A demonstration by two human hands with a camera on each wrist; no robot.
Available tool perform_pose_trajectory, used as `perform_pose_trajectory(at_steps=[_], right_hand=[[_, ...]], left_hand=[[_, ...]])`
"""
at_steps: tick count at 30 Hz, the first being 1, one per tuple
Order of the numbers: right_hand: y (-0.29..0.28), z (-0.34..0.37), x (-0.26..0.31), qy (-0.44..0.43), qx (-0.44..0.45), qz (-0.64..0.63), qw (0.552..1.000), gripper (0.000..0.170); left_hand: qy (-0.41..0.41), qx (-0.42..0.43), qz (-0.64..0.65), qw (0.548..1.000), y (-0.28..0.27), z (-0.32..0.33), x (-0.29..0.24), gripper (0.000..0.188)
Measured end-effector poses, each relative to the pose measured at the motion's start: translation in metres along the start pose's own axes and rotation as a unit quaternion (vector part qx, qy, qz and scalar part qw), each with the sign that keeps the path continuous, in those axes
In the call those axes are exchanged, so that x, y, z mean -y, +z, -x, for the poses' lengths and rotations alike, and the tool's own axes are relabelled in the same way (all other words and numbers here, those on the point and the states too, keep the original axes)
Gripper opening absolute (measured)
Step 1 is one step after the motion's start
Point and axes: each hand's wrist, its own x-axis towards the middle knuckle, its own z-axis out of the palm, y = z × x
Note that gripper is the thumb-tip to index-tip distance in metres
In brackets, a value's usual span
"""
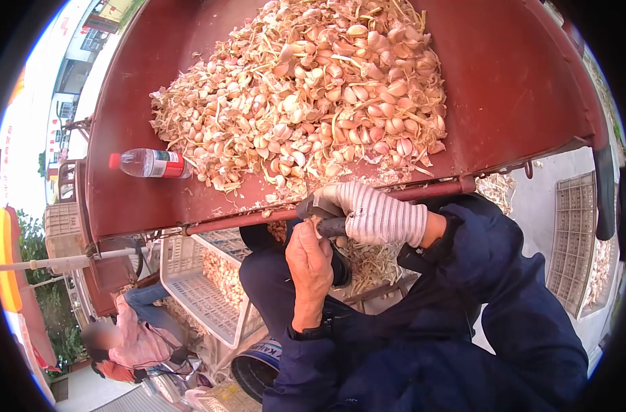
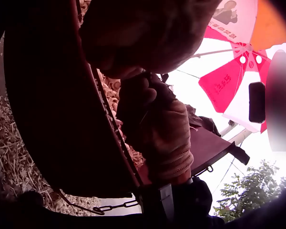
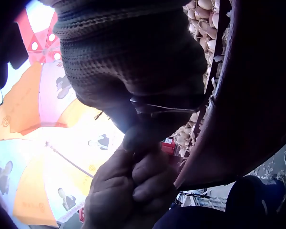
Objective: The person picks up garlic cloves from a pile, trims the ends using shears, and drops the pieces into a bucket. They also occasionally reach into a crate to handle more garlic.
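Below the tray's front edge, the bare left hand pinches a small pale garlic piece, mostly hidden by fingers. Against it, the right hand, in a striped knit glove with dark finger covers, curls round a thin blade-like tool, whose edge shows in the right wrist view. The fingertips of both hands meet there. In the left wrist view the left hand is dark and close, with the gloved hand beyond it. A large heap of garlic lies on the red metal tray.
A bottle with a red cap lies on the tray's left part. Below are a plastic crate of garlic, a round bucket and stalk scraps. Another crate stands right. A person in pink sits lower left.
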Motion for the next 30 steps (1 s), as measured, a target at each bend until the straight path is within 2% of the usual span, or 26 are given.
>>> perform_pose_trajectory(at_steps=[1, 2, 3, 4, 6, 7, 8, 9, 10, 11, 12, 13, 16, 17, 18, 20, 21, 22, 23, 24, 25, 26, 28, 30], right_hand=[[0.002, 0.0, -0.002, 0.0, 0.0, 0.0, 1.0, 0.019], [0.004, 0.0, -0.004, 0.003, 0.004, -0.066, 0.998, 0.018], [0.004, -0.001, -0.005, 0.005, 0.007, -0.131, 0.991, 0.017], [0.003, 0.0, -0.004, 0.004, 0.006, -0.13, 0.991, 0.017], [-0.001, 0.001, -0.002, 0.06, 0.043, -0.113, 0.991, 0.022], [0.0, -0.001, -0.007, -0.057, -0.016, 0.1, 0.993, 0.018], [0.003, -0.001, -0.007, -0.133, -0.044, 0.207, 0.968, 0.023], [0.006, -0.001, -0.013, -0.163, -0.03, 0.255, 0.952, 0.023], [0.008, -0.002, -0.017, -0.192, -0.017, 0.303, 0.933, 0.023], [0.012, 0.0, -0.018, -0.255, -0.033, 0.383, 0.887, 0.024], [0.015, 0.0, -0.018, -0.284, -0.04, 0.366, 0.885, 0.022], [0.017, 0.001, -0.017, -0.302, -0.057, 0.343, 0.888, 0.023], [0.013, 0.003, -0.007, -0.301, -0.139, 0.328, 0.885, 0.024], [0.009, 0.002, -0.008, -0.259, -0.156, 0.343, 0.889, 0.024], [0.006, 0.001, -0.005, -0.248, -0.166, 0.346, 0.889, 0.023], [0.002, 0.002, -0.004, -0.209, -0.166, 0.367, 0.891, 0.023], [0.002, 0.002, -0.005, -0.21, -0.169, 0.366, 0.891, 0.023], [0.002, 0.002, -0.006, -0.209, -0.162, 0.371, 0.89, 0.023], [0.003, 0.002, -0.007, -0.207, -0.154, 0.376, 0.89, 0.023], [0.003, 0.002, -0.008, -0.206, -0.156, 0.374, 0.891, 0.023], [0.002, 0.001, -0.009, -0.204, -0.152, 0.386, 0.887, 0.023], [0.002, 0.0, -0.009, -0.202, -0.148, 0.398, 0.882, 0.023], [0.001, -0.001, -0.011, -0.195, -0.146, 0.401, 0.883, 0.025], [0.001, -0.001, -0.01, -0.183, -0.129, 0.409, 0.885, 0.026]], left_hand=[[-0.036, 0.002, 0.117, 0.993, 0.0, -0.001, -0.001, 0.033], [-0.071, 0.004, 0.232, 0.97, -0.001, -0.002, -0.002, 0.034], [-0.07, 0.004, 0.232, 0.97, -0.001, -0.002, -0.001, 0.034], [-0.084, 0.029, 0.236, 0.968, -0.003, -0.002, 0.001, 0.037], [-0.096, 0.054, 0.241, 0.964, -0.003, -0.006, 0.0, 0.042], [-0.141, 0.033, 0.254, 0.956, -0.002, -0.008, -0.002, 0.044], [-0.188, 0.012, 0.266, 0.945, -0.001, -0.009, -0.003, 0.047], [-0.179, 0.086, 0.398, 0.896, -0.011, -0.015, 0.006, 0.047], [-0.178, 0.087, 0.398, 0.896, -0.008, -0.016, 0.001, 0.047], [-0.213, 0.048, 0.443, 0.87, -0.003, -0.018, -0.006, 0.044], [-0.247, 0.01, 0.485, 0.839, -0.001, -0.021, -0.011, 0.042], [-0.191, 0.111, 0.567, 0.793, -0.012, -0.023, 0.005, 0.035], [-0.163, 0.122, 0.566, 0.799, -0.033, -0.037, 0.013, 0.033], [-0.17, 0.11, 0.573, 0.794, -0.041, -0.048, 0.008, 0.026], [-0.169, 0.084, 0.549, 0.815, -0.044, -0.058, -0.002, 0.024], [-0.13, 0.022, 0.38, 0.916, -0.053, -0.086, -0.009, 0.024], [-0.13, 0.024, 0.378, 0.916, -0.057, -0.103, -0.005, 0.024], [-0.086, -0.007, 0.117, 0.989, -0.063, -0.122, 0.006, 0.025], [-0.036, -0.038, -0.153, 0.987, -0.064, -0.134, 0.011, 0.026], [-0.037, -0.036, -0.156, 0.986, -0.06, -0.138, 0.008, 0.026], [0.05, -0.041, -0.344, 0.937, -0.055, -0.143, 0.005, 0.026], [0.134, -0.043, -0.515, 0.845, -0.051, -0.145, 0.002, 0.026], [0.106, -0.03, -0.512, 0.852, -0.042, -0.145, -0.013, 0.024], [0.114, 0.017, -0.594, 0.796, -0.042, -0.145, -0.019, 0.023]])
